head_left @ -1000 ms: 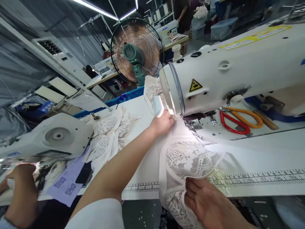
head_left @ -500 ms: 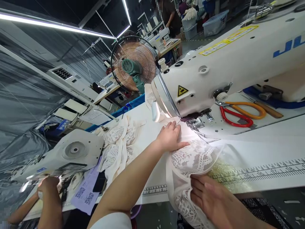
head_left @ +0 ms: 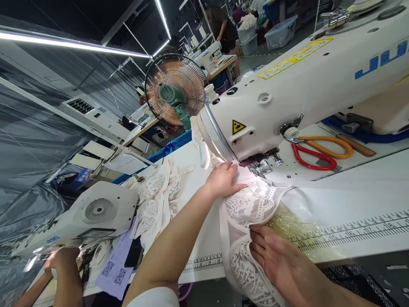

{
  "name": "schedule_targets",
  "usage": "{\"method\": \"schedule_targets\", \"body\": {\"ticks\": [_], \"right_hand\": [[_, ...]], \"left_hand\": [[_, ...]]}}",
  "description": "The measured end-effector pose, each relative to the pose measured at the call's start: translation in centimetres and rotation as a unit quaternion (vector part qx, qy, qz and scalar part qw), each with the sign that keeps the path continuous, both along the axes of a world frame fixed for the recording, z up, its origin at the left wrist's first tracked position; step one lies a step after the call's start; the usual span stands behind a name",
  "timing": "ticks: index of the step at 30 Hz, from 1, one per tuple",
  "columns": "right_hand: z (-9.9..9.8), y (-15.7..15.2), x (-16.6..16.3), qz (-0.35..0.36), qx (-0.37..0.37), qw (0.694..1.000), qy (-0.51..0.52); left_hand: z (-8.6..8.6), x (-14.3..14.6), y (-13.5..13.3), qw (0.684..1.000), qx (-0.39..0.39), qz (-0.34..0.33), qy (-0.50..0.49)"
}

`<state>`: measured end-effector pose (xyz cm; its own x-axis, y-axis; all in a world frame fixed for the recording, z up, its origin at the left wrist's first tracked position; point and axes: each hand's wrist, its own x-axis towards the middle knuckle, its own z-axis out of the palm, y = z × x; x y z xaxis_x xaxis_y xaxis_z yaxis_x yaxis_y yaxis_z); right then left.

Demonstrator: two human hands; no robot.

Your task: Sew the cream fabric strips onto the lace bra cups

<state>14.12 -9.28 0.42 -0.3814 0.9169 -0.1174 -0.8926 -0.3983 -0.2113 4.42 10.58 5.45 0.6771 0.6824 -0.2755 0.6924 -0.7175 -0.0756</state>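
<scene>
A white lace garment (head_left: 252, 209) lies on the white sewing table (head_left: 351, 200) and runs under the presser foot (head_left: 255, 164) of a white industrial sewing machine (head_left: 303, 89). My left hand (head_left: 222, 181) lies flat on the lace just left of the needle, fingers spread and pressing the fabric down. Near the table's front edge, my right hand (head_left: 281, 260) rests on the lace with its fingers pinching a fold of it. The needle itself is hidden in the lamp's glare.
Red and orange scissors (head_left: 319, 153) lie on the machine bed. More lace pieces (head_left: 156, 200) are piled at the left. A neighbouring machine (head_left: 92, 213) has another person's hand (head_left: 62, 260) at it. A fan (head_left: 174, 91) stands behind. A printed ruler (head_left: 367, 226) edges the table.
My left hand has slid from the machine's head down onto the lace by the needle. My right hand has shifted its hold on the fold. The view has tilted upward.
</scene>
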Motion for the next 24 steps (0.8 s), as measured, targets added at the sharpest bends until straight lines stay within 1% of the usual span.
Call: {"method": "schedule_targets", "body": {"ticks": [3, 5, 7, 10, 12, 14, 15, 16, 17, 18, 19, 20, 21, 22, 23, 24], "right_hand": [[0.1, 0.3, -0.2, -0.013, 0.005, 1.0, 0.01], [0.1, 0.5, -0.3, -0.016, -0.006, 1.0, 0.008], [0.2, 0.8, -0.4, -0.021, -0.024, 1.0, -0.001], [0.4, 1.1, -0.8, -0.035, -0.036, 0.999, -0.011], [0.5, 0.9, -1.1, -0.043, -0.033, 0.998, -0.023], [0.4, 0.4, -0.9, -0.012, -0.019, 0.997, -0.079], [0.2, 0.0, -0.4, 0.014, -0.002, 0.99, -0.141], [0.1, -0.4, 0.4, 0.035, 0.031, 0.972, -0.23], [-0.1, -0.5, 1.6, 0.04, 0.079, 0.936, -0.341], [-0.3, -0.5, 3.0, 0.024, 0.139, 0.876, -0.461], [-0.5, 0.0, 4.7, -0.022, 0.214, 0.787, -0.578], [-0.6, 0.7, 6.4, -0.083, 0.276, 0.681, -0.673], [-0.7, 1.8, 8.0, -0.152, 0.326, 0.57, -0.739], [-0.8, 3.0, 9.5, -0.211, 0.378, 0.449, -0.781], [-0.9, 4.3, 10.7, -0.223, 0.407, 0.341, -0.817], [-0.9, 5.6, 11.5, -0.233, 0.43, 0.25, -0.836]], "left_hand": [[0.4, 0.3, -0.4, 1.0, 0.02, 0.013, -0.006], [0.7, 0.7, -1.4, 0.999, 0.046, 0.016, -0.021], [0.9, 0.9, -2.7, 0.998, 0.048, 0.007, -0.05], [0.7, 1.1, -4.8, 0.994, -0.014, -0.012, -0.109], [0.0, 1.0, -5.8, 0.99, -0.044, -0.015, -0.131], [-0.9, 0.8, -6.5, 0.989, -0.04, -0.022, -0.138], [-1.4, 0.6, -6.8, 0.989, -0.028, -0.029, -0.142], [-2.0, 0.5, -6.9, 0.988, -0.015, -0.039, -0.146], [-2.5, 0.3, -7.0, 0.987, -0.001, -0.049, -0.151], [-3.1, 0.1, -7.1, 0.986, 0.012, -0.059, -0.156], [-3.5, 0.0, -7.1, 0.984, 0.024, -0.066, -0.161], [-3.9, -0.1, -7.1, 0.983, 0.033, -0.072, -0.167], [-4.2, -0.2, -7.0, 0.981, 0.04, -0.077, -0.174], [-4.4, -0.2, -7.0, 0.979, 0.043, -0.08, -0.182], [-4.6, -0.2, -6.9, 0.977, 0.045, -0.083, -0.191], [-4.7, -0.3, -6.7, 0.975, 0.046, -0.087, -0.199]]}}
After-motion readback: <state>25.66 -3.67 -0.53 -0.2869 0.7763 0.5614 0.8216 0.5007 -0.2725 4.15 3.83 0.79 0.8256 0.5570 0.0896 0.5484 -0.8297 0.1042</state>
